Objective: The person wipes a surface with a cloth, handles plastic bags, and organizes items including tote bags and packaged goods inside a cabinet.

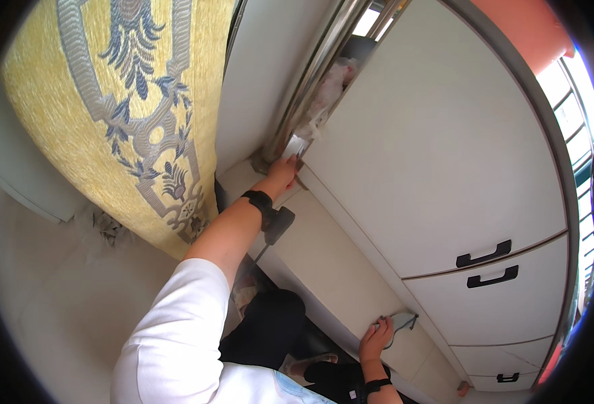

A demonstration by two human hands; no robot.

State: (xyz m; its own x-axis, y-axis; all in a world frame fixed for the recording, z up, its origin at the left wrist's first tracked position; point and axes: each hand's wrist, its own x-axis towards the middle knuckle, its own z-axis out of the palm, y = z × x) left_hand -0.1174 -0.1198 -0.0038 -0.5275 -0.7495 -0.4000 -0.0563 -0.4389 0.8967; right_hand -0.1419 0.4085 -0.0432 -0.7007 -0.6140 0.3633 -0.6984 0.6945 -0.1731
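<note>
My left hand [282,171] reaches to the narrow gap beside the white cabinet, its fingers closed on a small pale, flat object [295,147] that I cannot make out clearly. Crumpled translucent plastic bags [326,94] are stuffed in the gap just beyond it. My right hand [376,337] is lower right, on a beige tiled ledge [330,262], with curled fingers over a grey cloth-like item [401,322] that has a dark cord or edge.
A white cabinet [431,155] with black handles fills the right. A yellow patterned curtain [121,128] hangs close on the left, beside metal pipes or frame [303,74]. Pale floor [61,289] lies below left; a barred window [573,121] shows at far right.
</note>
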